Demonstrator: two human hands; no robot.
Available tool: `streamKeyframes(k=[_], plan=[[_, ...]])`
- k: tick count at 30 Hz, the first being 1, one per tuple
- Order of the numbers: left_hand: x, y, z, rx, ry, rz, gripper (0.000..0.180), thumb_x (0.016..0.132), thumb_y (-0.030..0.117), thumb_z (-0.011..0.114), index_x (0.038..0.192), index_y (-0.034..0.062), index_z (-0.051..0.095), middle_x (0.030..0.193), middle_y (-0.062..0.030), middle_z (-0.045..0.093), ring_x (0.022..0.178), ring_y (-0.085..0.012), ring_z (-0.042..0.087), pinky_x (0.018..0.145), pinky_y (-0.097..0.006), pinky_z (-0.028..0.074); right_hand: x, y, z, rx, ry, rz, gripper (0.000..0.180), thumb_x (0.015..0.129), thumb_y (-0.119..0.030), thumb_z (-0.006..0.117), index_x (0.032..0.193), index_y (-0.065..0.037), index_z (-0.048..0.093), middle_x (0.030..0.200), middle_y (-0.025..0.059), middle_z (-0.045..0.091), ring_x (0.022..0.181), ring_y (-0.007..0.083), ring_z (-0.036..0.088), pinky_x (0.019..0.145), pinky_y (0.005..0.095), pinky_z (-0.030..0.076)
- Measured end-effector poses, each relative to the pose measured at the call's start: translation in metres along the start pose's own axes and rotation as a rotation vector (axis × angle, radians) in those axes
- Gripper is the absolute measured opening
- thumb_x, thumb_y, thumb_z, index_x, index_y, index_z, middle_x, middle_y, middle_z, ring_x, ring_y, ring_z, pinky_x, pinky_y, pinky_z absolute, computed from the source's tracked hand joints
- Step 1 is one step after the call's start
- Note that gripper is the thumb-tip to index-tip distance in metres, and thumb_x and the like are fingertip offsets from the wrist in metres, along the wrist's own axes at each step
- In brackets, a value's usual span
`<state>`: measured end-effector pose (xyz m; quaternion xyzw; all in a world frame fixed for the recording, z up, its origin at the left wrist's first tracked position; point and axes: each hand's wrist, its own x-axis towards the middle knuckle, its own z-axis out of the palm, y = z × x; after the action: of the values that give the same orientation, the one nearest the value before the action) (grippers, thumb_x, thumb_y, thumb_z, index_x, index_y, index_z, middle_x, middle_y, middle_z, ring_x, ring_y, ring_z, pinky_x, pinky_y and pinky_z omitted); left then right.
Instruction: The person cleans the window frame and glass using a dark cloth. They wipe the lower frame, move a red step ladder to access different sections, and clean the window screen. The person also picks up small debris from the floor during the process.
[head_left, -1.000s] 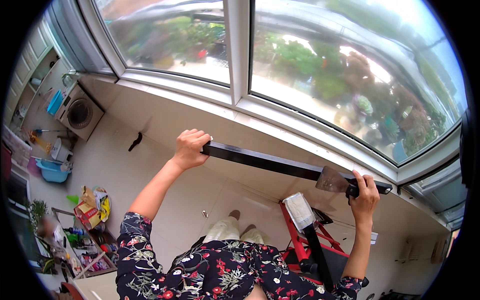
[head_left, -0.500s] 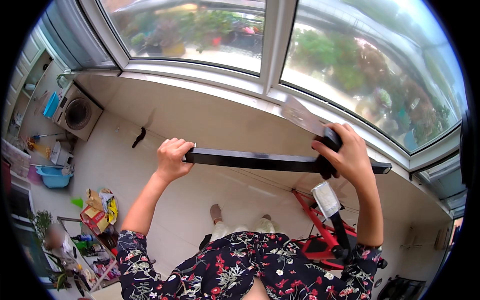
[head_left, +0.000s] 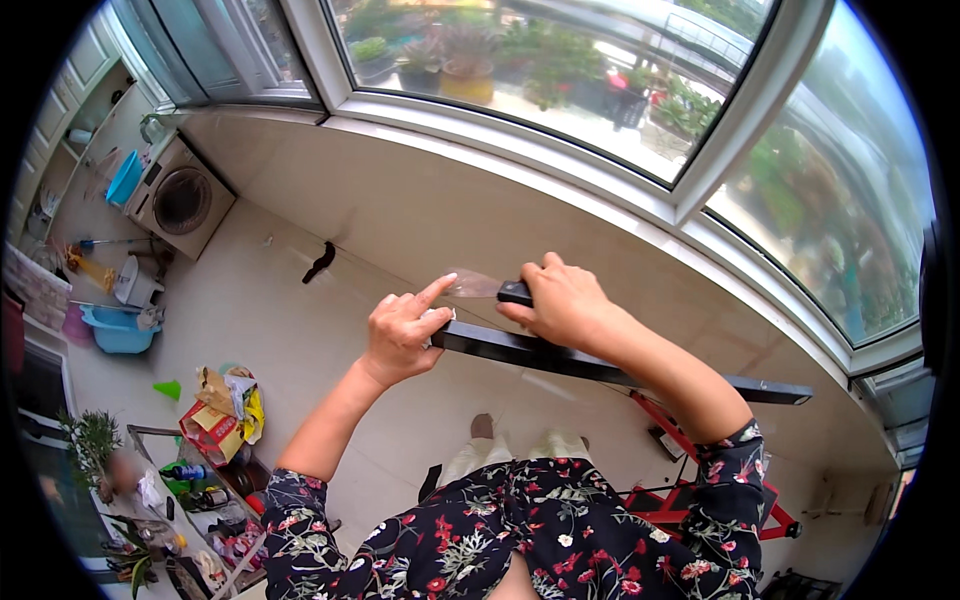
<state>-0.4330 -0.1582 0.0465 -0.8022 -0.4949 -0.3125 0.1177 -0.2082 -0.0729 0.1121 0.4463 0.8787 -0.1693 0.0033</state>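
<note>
My left hand (head_left: 400, 335) is closed around the near-left end of a long black bar (head_left: 500, 347), and a bit of white material shows beside its fingers. Its index finger is stretched out to the tip of a scraper blade (head_left: 472, 286). In my right hand (head_left: 565, 305) is the scraper's black handle (head_left: 515, 293), held above the bar with the flat blade pointing left. My right forearm crosses over the bar and hides part of it. The bar's far end reaches out to the right, past my elbow.
A red metal frame (head_left: 778, 520) stands on the floor at my right. Windows with a white sill (head_left: 560, 180) run along the front wall. Far left are a washing machine (head_left: 182, 200) and a blue basin (head_left: 122, 332); a shelf of clutter (head_left: 210, 500) is at lower left.
My right hand has brought the scraper left and down, from near the sill to beside my left hand. My left index finger now reaches out to the blade. The view has shifted.
</note>
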Motion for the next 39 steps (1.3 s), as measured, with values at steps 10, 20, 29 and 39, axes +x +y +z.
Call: streamKeyframes(k=[10,20,29,39], plan=[[-0.036,-0.071,-0.004,0.097,0.044,-0.011,0.017,0.057,0.007,0.066,0.070,0.0119,0.057,0.105,0.0060,0.068,0.057,-0.0164,0.049,0.055,-0.030,0.036,0.064,-0.065,0.034,0.197,-0.201,-0.120,0.058,0.086,-0.049,0.059,0.108,0.004,0.062,0.103,0.0251,0.058,0.092,0.0402,0.062,0.084,0.0448,0.051],[-0.024,-0.153,-0.011,0.144,0.083,-0.119,0.017,0.054,0.004,0.064,0.067,0.0111,0.057,0.084,0.0057,0.065,0.056,-0.0165,0.047,0.054,-0.030,0.035,0.179,-0.045,0.014,0.956,-0.069,-0.057,0.027,0.089,-0.015,0.048,0.107,-0.001,0.062,0.081,0.0097,0.068,0.057,0.0176,0.065,0.052,0.0287,0.054],[-0.029,-0.214,-0.017,0.137,0.001,-0.149,0.017,0.052,0.005,0.063,0.067,0.0112,0.058,0.083,0.0046,0.066,0.055,-0.0167,0.048,0.053,-0.030,0.035,0.345,-0.090,-0.009,0.757,0.647,-0.304,0.022,0.086,-0.019,0.060,0.101,-0.003,0.063,0.101,0.0195,0.062,0.093,0.0377,0.059,0.083,0.0419,0.047],[-0.019,-0.297,-0.010,0.019,-0.107,-0.101,0.020,0.053,0.004,0.062,0.071,0.0125,0.058,0.086,0.0072,0.065,0.059,-0.0150,0.050,0.055,-0.029,0.035,0.483,-0.127,0.075,-0.197,0.629,-0.272,0.030,0.082,-0.017,0.060,0.111,-0.013,0.061,0.104,0.0037,0.057,0.102,0.0239,0.052,0.079,0.0373,0.043]])
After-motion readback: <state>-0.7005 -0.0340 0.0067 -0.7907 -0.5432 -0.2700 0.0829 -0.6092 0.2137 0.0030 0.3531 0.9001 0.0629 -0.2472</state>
